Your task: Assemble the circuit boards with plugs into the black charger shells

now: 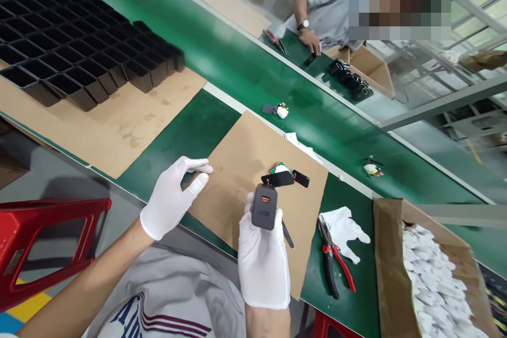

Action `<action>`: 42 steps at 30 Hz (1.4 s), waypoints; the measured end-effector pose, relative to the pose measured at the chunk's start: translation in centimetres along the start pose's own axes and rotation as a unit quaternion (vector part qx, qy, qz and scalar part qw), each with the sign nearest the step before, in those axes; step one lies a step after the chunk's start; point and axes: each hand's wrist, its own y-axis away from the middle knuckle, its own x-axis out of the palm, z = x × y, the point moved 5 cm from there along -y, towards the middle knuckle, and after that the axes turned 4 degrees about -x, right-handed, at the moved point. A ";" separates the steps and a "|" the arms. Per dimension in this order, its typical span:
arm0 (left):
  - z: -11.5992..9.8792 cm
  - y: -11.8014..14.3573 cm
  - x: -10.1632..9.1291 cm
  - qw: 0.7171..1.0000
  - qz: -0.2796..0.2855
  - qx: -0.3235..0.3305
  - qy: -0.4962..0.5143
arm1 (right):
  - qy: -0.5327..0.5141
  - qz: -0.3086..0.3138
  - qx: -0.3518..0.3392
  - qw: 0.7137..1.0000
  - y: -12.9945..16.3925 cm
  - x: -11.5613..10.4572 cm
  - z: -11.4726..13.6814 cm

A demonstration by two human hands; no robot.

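Note:
My right hand [264, 269], in a white glove, grips a small black plastic housing [264, 216] with an orange-lined slot in its face. Just beyond the housing's top, a thin red wire shows at a flat black piece [279, 179]. Against that piece sits a green circuit board [277, 166] with a white part, and a smaller black piece [301, 178] on red wire. My left hand [170, 198], also gloved, is open and holds nothing, its fingers stretched over the left edge of the cardboard sheet [233, 153]. A dark thin strip [288, 235] lies beside my right hand.
Red-and-black pliers [330, 261] and a white glove [346, 232] lie on the right. Beyond them stands a cardboard box [390, 269] of white items. Many black open cases [71, 84] fill the left. Wired assemblies [277, 110] lie on the green belt; a co-worker's hand [311, 42] is opposite.

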 end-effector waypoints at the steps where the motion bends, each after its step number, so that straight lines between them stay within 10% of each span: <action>1: 0.0 0.0 0.0 1.000 -0.001 0.000 -0.001 | 0.044 -0.020 -0.036 0.998 -0.3 -0.3 0.4; 4: -0.1 0.0 0.0 1.000 0.002 0.000 -0.004 | 0.223 -0.089 -0.190 0.952 -1.1 -1.7 1.6; 8: -0.1 0.1 0.0 1.000 0.004 0.011 -0.015 | 0.436 -0.055 -0.407 0.801 -1.3 -1.5 1.6; 13: -0.1 0.1 0.1 1.000 0.002 0.024 -0.018 | 0.460 -0.048 -0.463 0.756 -1.1 -1.1 0.8; 34: 0.0 0.2 0.0 0.999 0.014 0.026 -0.016 | 0.483 -0.058 -0.453 0.747 -1.3 -1.4 1.1; 42: 0.0 0.3 0.0 0.999 0.021 0.022 -0.013 | 0.495 0.033 -0.471 0.729 -1.4 -0.4 1.1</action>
